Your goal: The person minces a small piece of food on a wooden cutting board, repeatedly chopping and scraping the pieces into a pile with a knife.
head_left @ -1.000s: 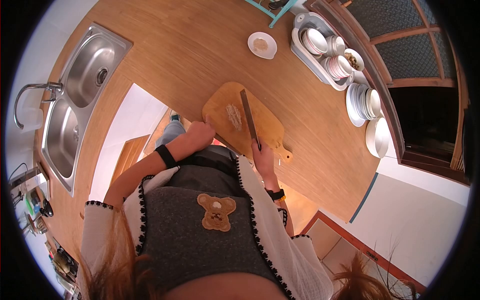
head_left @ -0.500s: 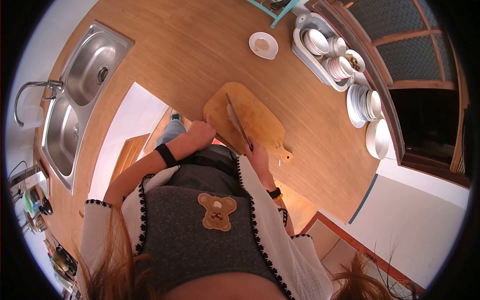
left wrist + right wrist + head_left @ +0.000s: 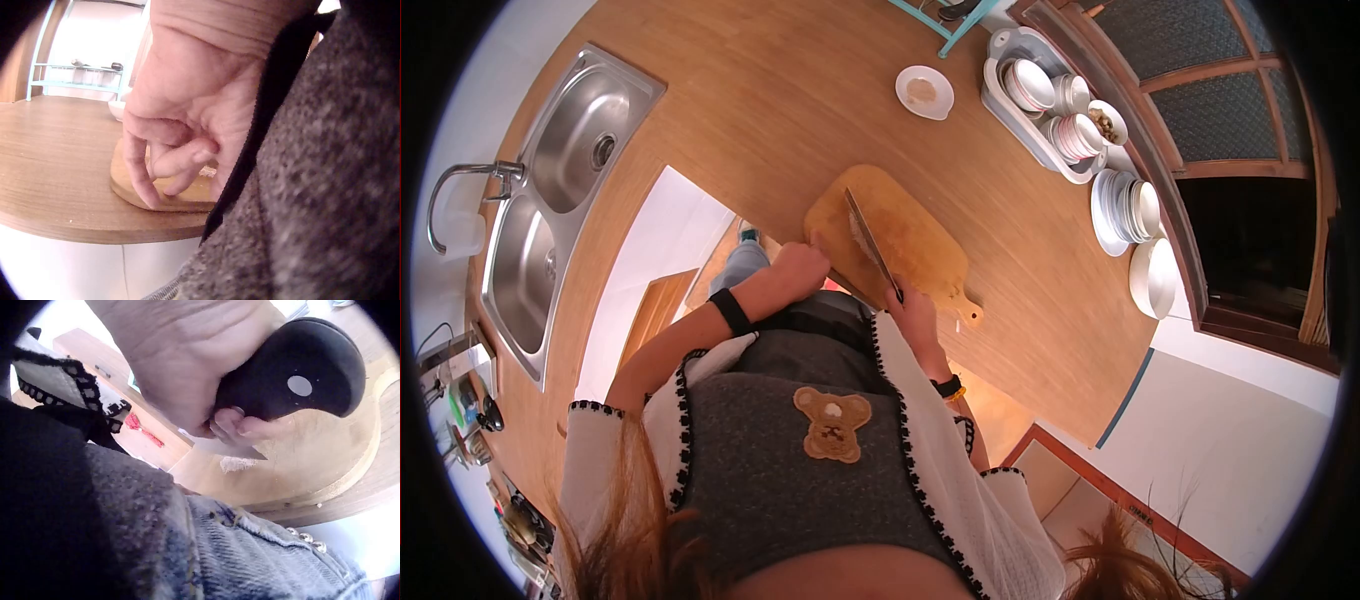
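The wooden cutting board (image 3: pixel 925 245) lies at the counter's near edge, a small pale heap of finely cut food (image 3: pixel 858 236) on its left part. My right hand (image 3: pixel 916 320) grips the black handle (image 3: pixel 275 381) of a knife (image 3: pixel 870 243); its long blade lies across the board along the heap's right side. In the right wrist view the pale heap (image 3: pixel 236 464) shows just beyond the blade (image 3: pixel 222 449). My left hand (image 3: pixel 800 268) rests at the board's near left edge, with some fingers bent and fingertips (image 3: pixel 150 199) on the board (image 3: pixel 128 187).
A white dish (image 3: pixel 924 92) holding something pale stands beyond the board. At the right are a rack (image 3: pixel 997 92) of bowls, stacked plates (image 3: pixel 1108 212) and a large white bowl (image 3: pixel 1154 278). A double sink (image 3: pixel 572 150) is at the left, a turquoise stand (image 3: pixel 945 40) at the back.
The knife and my right hand have moved left, from the board's right of the heap to beside and partly over it. My left hand has stayed where it was.
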The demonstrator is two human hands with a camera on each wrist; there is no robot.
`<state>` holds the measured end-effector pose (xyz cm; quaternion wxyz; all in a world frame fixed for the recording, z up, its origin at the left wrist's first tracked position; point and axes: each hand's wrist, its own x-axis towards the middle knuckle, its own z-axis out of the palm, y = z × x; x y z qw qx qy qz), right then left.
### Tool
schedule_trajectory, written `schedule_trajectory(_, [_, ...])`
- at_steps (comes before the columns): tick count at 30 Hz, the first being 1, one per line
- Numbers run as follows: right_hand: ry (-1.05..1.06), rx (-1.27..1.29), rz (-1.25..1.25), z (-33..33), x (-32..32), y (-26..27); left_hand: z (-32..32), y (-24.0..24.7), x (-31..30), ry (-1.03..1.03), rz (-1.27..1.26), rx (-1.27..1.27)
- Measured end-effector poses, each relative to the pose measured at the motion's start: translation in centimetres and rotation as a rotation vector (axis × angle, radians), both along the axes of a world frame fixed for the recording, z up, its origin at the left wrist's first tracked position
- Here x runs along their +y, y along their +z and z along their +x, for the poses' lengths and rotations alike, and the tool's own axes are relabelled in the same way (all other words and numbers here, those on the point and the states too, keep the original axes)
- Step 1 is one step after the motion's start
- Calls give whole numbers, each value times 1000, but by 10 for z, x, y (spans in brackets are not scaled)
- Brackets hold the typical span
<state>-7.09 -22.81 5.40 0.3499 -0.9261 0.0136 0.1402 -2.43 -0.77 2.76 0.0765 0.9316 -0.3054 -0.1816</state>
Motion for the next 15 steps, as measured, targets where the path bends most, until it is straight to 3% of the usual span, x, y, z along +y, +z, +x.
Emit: schedule_trajectory(15, [27,-39,-40,-3,10,-1,-2,-1,7,26,-5,29])
